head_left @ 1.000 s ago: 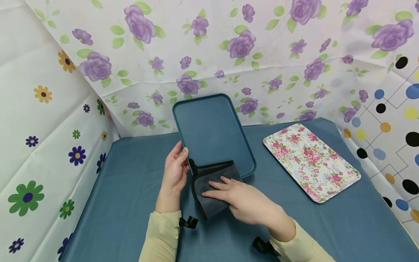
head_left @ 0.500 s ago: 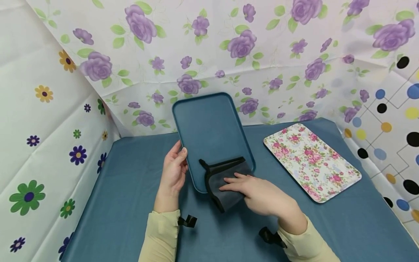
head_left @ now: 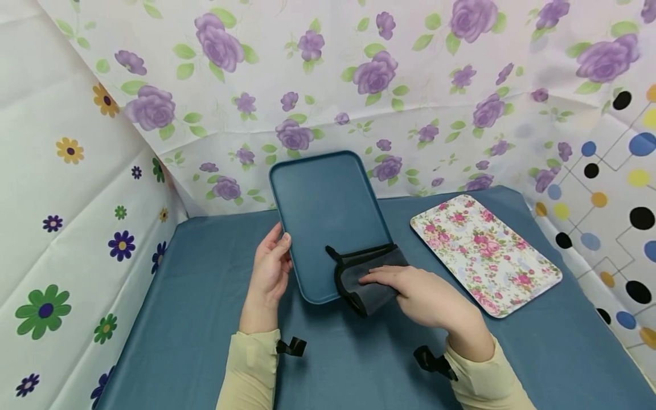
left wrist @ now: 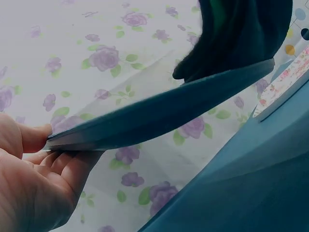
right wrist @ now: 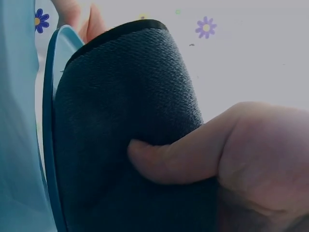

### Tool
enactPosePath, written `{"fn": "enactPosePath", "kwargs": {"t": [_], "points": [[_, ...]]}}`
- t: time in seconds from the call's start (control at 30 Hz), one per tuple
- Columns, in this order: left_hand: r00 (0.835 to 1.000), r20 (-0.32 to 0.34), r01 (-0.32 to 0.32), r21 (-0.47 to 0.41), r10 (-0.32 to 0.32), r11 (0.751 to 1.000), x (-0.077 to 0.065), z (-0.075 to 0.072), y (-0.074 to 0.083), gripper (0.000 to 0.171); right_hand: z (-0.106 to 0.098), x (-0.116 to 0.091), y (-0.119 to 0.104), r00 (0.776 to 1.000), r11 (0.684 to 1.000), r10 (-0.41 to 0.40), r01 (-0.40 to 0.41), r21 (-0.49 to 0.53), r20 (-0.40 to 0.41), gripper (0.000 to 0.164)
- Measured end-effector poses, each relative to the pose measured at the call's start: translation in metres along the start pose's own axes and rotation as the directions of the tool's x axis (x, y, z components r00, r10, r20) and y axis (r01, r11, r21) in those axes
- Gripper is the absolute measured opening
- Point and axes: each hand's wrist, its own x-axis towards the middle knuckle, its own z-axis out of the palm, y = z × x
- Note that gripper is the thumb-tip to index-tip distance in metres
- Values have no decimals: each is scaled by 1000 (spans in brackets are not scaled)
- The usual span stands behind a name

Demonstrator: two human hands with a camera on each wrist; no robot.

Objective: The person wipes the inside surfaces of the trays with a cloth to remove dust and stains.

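From where I stand it looks like a makeshift filming booth: a surface under plain blue cloth (head_left: 200, 319), boxed in on three sides by printed sheeting. The left sheet (head_left: 82, 193) has scattered daisies, the far sheet (head_left: 328, 85) purple roses, the right sheet (head_left: 617, 228) coloured dots joined by lines. Creases show they're loose hangings. Black fittings (head_left: 433, 362) at both sleeve cuffs suit recording too. Whether a home or a studio lies beyond, I can't tell.

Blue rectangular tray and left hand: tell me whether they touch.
Touching. The left wrist view shows the left hand pinching the blue rectangular tray at its edge, thumb on top, fingers beneath.
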Motion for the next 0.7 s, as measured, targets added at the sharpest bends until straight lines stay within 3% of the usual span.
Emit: {"fn": "enactPosePath", "kwargs": {"t": [0.3, 0.5, 0.7], "points": [[996, -6, 90, 82, -90, 993, 0, -21, 6, 53, -3, -2, 4, 970, 986, -133, 150, 74, -202, 79], [987, -12, 156, 235, -158, 959, -5, -61, 19, 55, -9, -14, 13, 946, 967, -128, 186, 173, -297, 82], [973, -88, 232, 325, -215, 917, -15, -104, 32, 59, -12, -29, 29, 931, 968, -74, 153, 198, -358, 84]]}}
